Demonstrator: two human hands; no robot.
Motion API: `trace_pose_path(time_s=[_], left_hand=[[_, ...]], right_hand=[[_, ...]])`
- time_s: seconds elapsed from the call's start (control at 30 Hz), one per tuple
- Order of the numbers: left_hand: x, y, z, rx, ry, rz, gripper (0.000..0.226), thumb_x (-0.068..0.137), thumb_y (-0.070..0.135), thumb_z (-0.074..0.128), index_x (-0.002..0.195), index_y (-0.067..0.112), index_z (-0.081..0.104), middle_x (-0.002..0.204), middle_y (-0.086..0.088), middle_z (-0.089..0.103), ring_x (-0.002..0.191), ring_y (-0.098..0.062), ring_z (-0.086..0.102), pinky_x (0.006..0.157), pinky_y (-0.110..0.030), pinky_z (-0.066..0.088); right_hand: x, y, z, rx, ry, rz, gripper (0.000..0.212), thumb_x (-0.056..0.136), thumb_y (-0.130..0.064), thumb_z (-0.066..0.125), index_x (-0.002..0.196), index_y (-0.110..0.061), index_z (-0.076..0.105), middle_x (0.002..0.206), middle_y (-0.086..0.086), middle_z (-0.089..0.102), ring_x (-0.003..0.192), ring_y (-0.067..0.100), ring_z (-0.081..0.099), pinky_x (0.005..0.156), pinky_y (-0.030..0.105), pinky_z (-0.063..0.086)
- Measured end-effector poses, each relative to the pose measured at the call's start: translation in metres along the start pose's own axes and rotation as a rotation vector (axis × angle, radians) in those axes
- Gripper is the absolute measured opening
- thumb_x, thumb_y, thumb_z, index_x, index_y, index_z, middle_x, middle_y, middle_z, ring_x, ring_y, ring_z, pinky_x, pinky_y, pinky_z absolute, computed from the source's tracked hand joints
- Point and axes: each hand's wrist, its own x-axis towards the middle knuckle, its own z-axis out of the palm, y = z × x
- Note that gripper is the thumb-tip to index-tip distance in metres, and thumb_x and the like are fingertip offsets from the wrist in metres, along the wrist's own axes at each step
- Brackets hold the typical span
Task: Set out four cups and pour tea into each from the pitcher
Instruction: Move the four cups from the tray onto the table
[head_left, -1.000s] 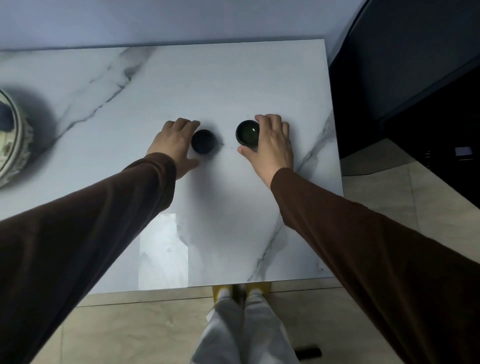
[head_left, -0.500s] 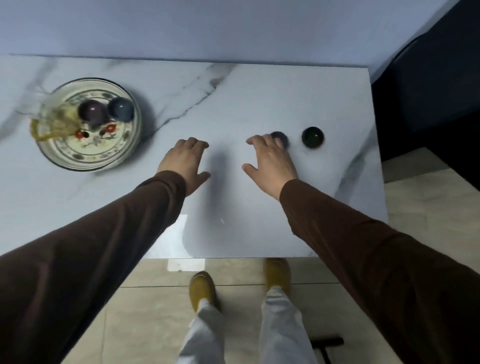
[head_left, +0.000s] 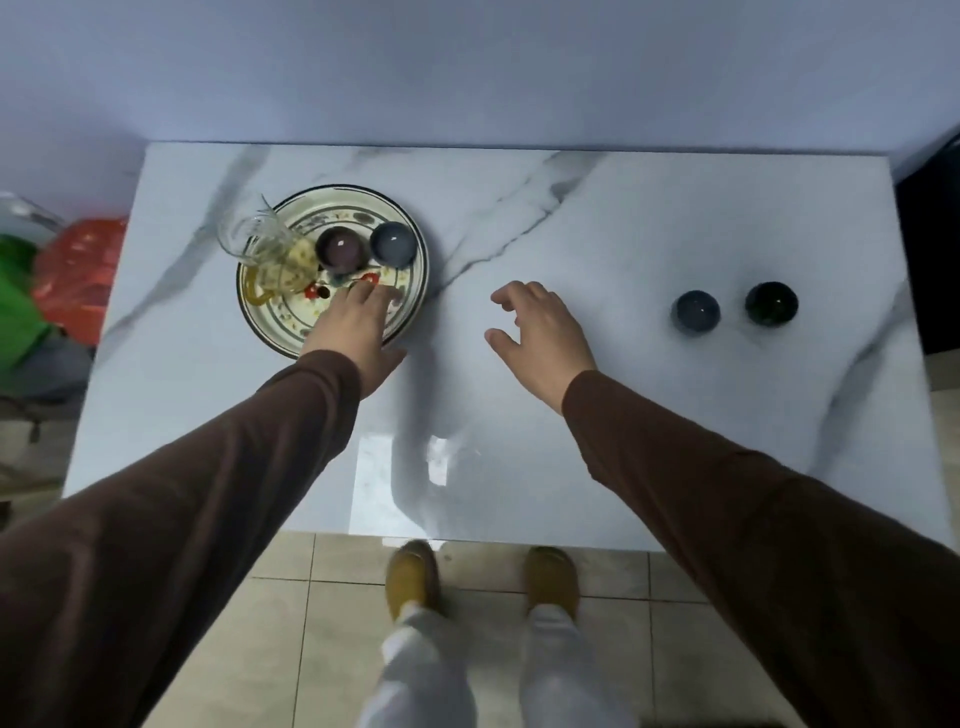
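A patterned plate (head_left: 410, 306) sits at the left of the marble table (head_left: 649, 218). It holds a glass pitcher (head_left: 272, 252) of yellow tea, a purple-brown cup (head_left: 340, 248) and a grey-blue cup (head_left: 393, 243). Two more cups stand on the bare table at the right: a dark blue one (head_left: 695, 313) and a dark green one (head_left: 771, 304). My left hand (head_left: 356, 327) is open over the plate's near rim, fingers just short of the two cups. Right of the plate, my right hand (head_left: 543, 332) hovers open above the table, holding nothing.
Red and green plastic bags (head_left: 67, 275) lie on the floor left of the table. A wall runs along the table's far edge. A dark piece of furniture (head_left: 935, 249) stands at the right. My feet in yellow shoes are at the near edge.
Both hands have left the two cups on the right and moved left. The left hand now reaches over the plate. The view has swung left, bringing the plate and pitcher into view.
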Motion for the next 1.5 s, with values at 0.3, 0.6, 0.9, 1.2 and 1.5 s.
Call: trace_pose_path(time_s=[0.3,0.6,0.9,1.2,1.5], left_hand=[[0.031,-0.070,-0.004,-0.072,0.084,0.050,0.077,0.076,0.027,0.070,0.142,0.009,0.034,0.140,-0.019,0.040,0.127,-0.038,0.037,0.107,-0.045,0.032],[0.097,-0.080,0.001,-0.046,0.109,0.011,0.097,0.072,0.025,0.077,0.145,-0.003,0.020,0.151,-0.026,0.024,0.139,-0.040,0.024,0.116,-0.041,0.016],[0.130,-0.078,0.004,0.121,0.001,-0.026,0.072,0.085,0.018,0.064,0.137,-0.014,0.025,0.139,-0.032,0.036,0.128,-0.043,0.034,0.110,-0.044,0.021],[0.139,-0.081,0.002,0.260,-0.063,0.054,0.056,0.081,0.012,0.064,0.122,-0.017,0.038,0.122,-0.035,0.047,0.114,-0.046,0.047,0.094,-0.046,0.037],[0.118,-0.076,-0.012,0.023,-0.018,0.110,0.078,0.067,0.028,0.081,0.129,-0.003,0.043,0.126,-0.028,0.050,0.116,-0.044,0.047,0.099,-0.046,0.035]], right_hand=[[0.057,-0.057,0.054,0.078,0.063,0.106,0.038,0.089,-0.031,0.065,0.121,-0.014,0.055,0.119,0.003,0.058,0.107,0.022,0.055,0.091,0.033,0.045],[0.106,-0.059,0.084,0.145,0.125,0.106,0.050,0.085,-0.037,0.070,0.127,-0.015,0.054,0.125,0.005,0.055,0.117,0.023,0.049,0.099,0.034,0.043],[0.152,-0.052,0.110,0.045,0.190,0.030,0.075,0.073,-0.042,0.079,0.138,-0.020,0.047,0.131,0.004,0.047,0.119,0.025,0.041,0.101,0.035,0.041],[0.162,-0.050,0.125,0.108,0.232,0.034,0.075,0.067,-0.045,0.082,0.133,-0.028,0.052,0.129,0.001,0.047,0.118,0.023,0.041,0.100,0.036,0.042],[0.119,-0.050,0.102,0.251,0.304,0.110,0.070,0.071,-0.042,0.081,0.131,-0.024,0.051,0.129,-0.002,0.053,0.119,0.021,0.040,0.100,0.037,0.043]])
